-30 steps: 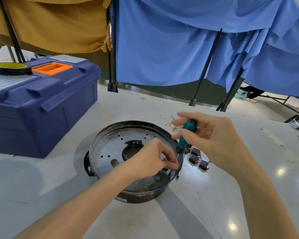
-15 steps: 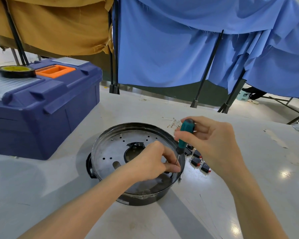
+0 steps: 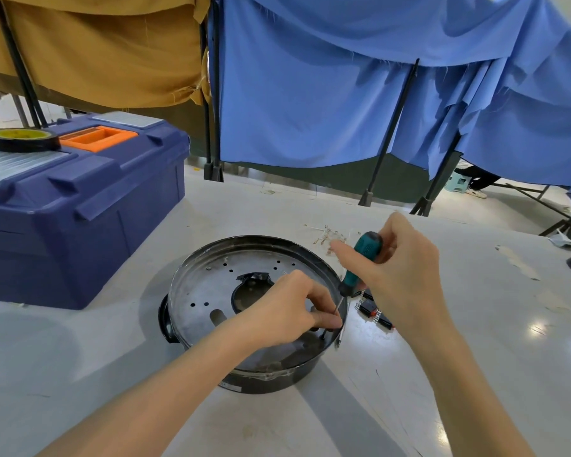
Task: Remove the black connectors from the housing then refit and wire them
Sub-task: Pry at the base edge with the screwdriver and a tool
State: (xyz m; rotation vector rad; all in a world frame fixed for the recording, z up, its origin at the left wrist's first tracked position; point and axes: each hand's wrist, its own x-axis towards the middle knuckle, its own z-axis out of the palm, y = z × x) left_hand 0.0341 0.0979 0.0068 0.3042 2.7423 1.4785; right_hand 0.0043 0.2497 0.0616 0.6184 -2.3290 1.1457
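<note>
A round black housing with a perforated metal plate sits mid-table. My left hand rests inside its right rim, fingers curled and pinching something small that the hand hides. My right hand grips a teal-handled screwdriver, held tilted, with the thin shaft running down beside my left fingertips to the plate. Several black connectors with red marks lie on the table just right of the housing, partly behind my right hand.
A blue toolbox with an orange tray stands at the left, a roll of black tape on its lid. Loose small metal parts lie behind the housing. Blue and tan cloth screens on black stands close the back.
My right hand has turned on the screwdriver handle, fingers shifting round it. The left hand stays at the same spot on the rim. The view has drifted slightly.
</note>
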